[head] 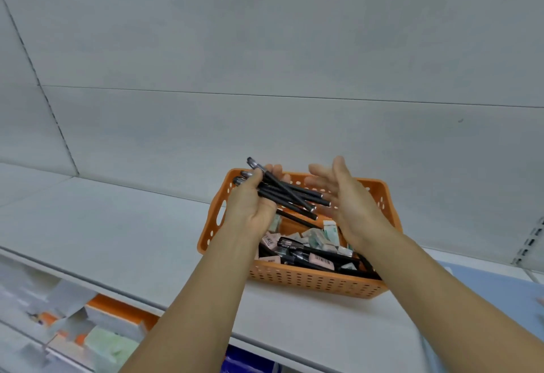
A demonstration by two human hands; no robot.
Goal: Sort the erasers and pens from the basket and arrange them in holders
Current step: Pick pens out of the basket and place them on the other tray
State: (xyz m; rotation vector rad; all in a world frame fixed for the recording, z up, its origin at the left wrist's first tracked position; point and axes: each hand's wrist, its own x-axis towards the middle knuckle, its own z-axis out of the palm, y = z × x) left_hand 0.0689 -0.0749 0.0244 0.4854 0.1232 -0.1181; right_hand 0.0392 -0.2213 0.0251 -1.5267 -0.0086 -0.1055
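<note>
An orange perforated basket (pixel 312 280) stands on a white shelf. Inside lie more black pens (pixel 309 256) mixed with pink and green wrapped erasers (pixel 316 238). My left hand (pixel 250 204) is above the basket's left half, shut on a bundle of several black pens (pixel 290 194) that fan out to the right. My right hand (pixel 350 204) hovers open just right of the pen tips, palm facing left, fingers apart and holding nothing. No holder is visible.
The white shelf (pixel 103 225) stretches left of the basket, with a white back panel behind. A light blue surface (pixel 494 287) lies at the right. Below the shelf edge, blurred boxes and packets (pixel 97 325) sit on a lower level.
</note>
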